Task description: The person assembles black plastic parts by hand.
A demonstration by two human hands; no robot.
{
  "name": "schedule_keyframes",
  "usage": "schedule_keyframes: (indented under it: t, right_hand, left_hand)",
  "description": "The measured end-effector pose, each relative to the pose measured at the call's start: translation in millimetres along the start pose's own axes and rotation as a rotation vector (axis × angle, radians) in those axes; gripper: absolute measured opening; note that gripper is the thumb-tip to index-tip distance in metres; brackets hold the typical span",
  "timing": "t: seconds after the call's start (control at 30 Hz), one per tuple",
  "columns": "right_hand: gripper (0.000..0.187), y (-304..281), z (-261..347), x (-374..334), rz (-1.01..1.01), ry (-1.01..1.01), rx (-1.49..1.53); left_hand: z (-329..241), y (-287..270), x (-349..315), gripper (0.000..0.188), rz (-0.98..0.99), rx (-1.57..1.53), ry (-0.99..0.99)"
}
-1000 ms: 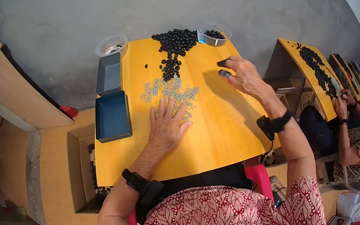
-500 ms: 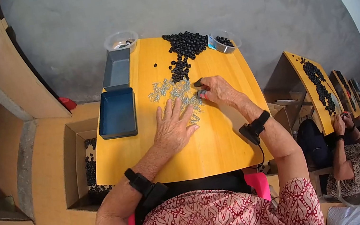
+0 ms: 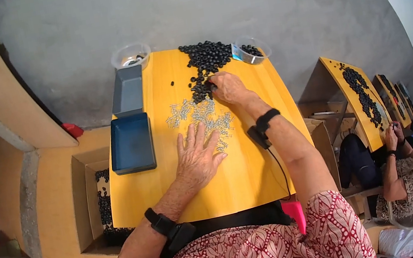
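Observation:
My left hand lies with fingers spread over the near left edge of a spread of small silver screw-like pieces on the yellow table. It holds nothing. My right hand is further off, its fingers curled at the right edge of a trail of black ring-shaped parts. The fingertips are partly hidden among the parts, so what they pinch does not show clearly. The trail joins a bigger heap of the same black parts at the table's far edge.
On the left stand a dark blue tray, a grey tray and a clear tub. Another clear tub holds black parts at far right. A carton of black parts sits beside the table. A person works at right.
My right hand has moved away from the silver pieces, further off to the black parts. My left hand stays spread at the near side of the silver pieces. The whole view has shifted slightly.

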State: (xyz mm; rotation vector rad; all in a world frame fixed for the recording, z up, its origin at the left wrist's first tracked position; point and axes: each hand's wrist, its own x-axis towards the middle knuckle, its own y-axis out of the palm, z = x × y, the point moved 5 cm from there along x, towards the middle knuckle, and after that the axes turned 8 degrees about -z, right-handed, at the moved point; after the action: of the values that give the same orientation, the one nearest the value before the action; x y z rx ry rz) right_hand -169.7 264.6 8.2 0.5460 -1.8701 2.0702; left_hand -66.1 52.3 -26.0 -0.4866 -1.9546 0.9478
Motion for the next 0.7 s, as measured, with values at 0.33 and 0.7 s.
schedule_keyframes:
  t: [0.33,0.7]
  right_hand:
    - [0.018,-34,5,-55,-0.023,-0.052,-0.011]
    - [0.018,-77,4,-117,0.154,0.25,0.259]
  left_hand:
    - [-1,-5,-1,0.058,0.042,-0.024,-0.034]
    - [1,-27,12,0.048,-0.184,-0.278,-0.098]
